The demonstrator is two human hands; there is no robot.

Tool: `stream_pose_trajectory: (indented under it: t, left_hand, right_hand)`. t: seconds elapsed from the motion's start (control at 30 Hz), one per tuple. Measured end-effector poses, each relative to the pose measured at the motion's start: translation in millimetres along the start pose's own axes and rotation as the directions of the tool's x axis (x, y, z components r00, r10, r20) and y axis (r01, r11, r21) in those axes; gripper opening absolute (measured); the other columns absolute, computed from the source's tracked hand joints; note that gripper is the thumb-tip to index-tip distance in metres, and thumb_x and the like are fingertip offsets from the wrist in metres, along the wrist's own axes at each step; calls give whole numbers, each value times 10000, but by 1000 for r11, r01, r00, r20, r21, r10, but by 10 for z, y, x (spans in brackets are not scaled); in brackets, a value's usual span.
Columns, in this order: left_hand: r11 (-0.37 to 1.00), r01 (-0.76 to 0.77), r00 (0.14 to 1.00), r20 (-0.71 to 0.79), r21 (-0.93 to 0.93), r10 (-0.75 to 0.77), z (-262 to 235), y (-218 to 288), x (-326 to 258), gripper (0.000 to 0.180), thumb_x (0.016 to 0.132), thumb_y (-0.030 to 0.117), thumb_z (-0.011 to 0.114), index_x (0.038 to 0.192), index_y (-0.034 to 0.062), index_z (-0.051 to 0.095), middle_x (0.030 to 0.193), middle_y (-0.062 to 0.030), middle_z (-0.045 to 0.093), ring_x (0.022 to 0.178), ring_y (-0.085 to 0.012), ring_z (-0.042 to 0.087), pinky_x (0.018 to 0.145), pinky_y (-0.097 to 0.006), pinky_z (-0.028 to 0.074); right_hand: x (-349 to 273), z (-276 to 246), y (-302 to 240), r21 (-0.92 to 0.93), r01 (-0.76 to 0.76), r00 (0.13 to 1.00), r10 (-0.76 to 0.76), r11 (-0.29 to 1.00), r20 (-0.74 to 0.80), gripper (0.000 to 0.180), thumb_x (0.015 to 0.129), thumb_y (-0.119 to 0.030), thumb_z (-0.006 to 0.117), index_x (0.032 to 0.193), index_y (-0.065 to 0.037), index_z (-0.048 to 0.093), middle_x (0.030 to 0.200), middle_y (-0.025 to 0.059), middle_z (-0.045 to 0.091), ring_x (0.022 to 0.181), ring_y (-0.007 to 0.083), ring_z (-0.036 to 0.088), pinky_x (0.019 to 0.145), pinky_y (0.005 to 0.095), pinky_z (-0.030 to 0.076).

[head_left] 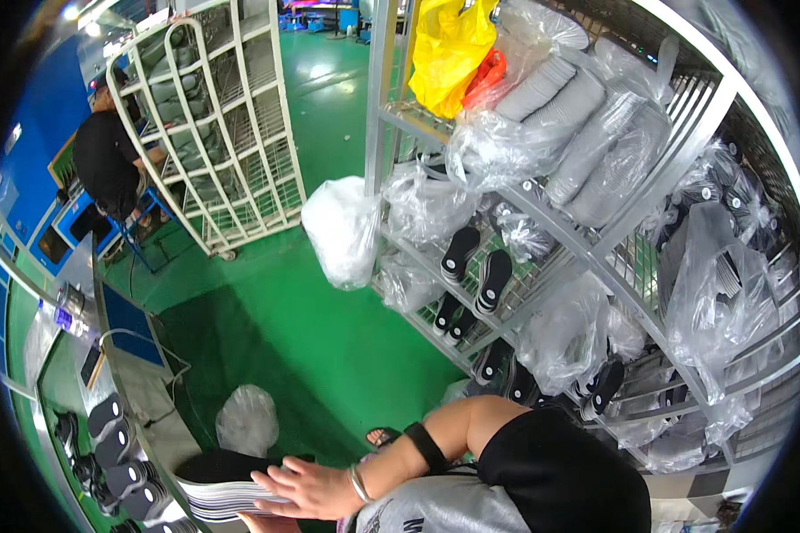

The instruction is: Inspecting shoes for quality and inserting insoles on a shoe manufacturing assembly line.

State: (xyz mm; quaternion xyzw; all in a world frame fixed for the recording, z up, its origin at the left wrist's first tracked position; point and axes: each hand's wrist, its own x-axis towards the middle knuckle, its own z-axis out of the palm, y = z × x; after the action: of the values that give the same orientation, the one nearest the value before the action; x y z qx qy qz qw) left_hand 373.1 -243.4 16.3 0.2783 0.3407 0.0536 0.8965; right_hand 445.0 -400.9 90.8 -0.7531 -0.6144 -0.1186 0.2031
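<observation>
A thick stack of insoles, black on top with white layered edges, is at the lower left beside the workbench. My right hand reaches in from the right and grips the stack's near end, fingers spread along its side. A black band and a light bracelet are on that arm. At the lower edge, under the stack, shows a small part of what looks like my left hand; its fingers are mostly cut off. More dark insoles lie in rows on the bench to the left.
A metal rack on the right holds bagged grey insoles, black insoles and a yellow bag. A white wire cart stands far left, beside a seated person. A clear plastic bag lies on the green floor.
</observation>
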Motion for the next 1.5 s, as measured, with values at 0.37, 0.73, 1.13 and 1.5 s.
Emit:
stream_pose_trajectory:
  t: [0.37,0.73,1.13,1.5]
  left_hand:
    - [970,-238,945,-223,42,241,101,448,-366,286,768,264,542,975,82,468,899,-55,520,860,-190,517,778,-337,440]
    - [884,-438,878,135,-165,460,-889,1111,-906,776,632,276,690,1247,4,303,1200,-112,421,1079,-216,441,911,-338,369]
    - [444,-267,-24,-466,855,884,-2746,1373,-1915,604,728,145,626,1224,-26,327,1200,-161,393,1129,-263,368,979,-356,229]
    - [865,-474,264,-910,165,319,-3427,1004,-1460,922,659,190,709,1293,-52,85,1231,-242,318,1089,-305,404,893,-381,368]
  right_hand:
    - [610,107,16,103,247,937,-211,963,-279,549,716,-218,506,1200,8,379,1088,271,469,858,311,507,686,348,411]
    - [1523,841,-881,885,-423,882,-133,195,451,648,854,-369,475,1295,17,199,1312,160,193,1230,244,197,1005,330,190]
    - [2919,1595,-1106,729,-636,763,-68,-253,642,491,747,-112,620,1170,-5,396,1065,90,519,931,162,531,810,300,445]
    - [4161,2805,-1126,410,-816,392,-130,407,911,505,716,-170,672,1122,45,465,977,94,575,864,168,547,775,291,434]
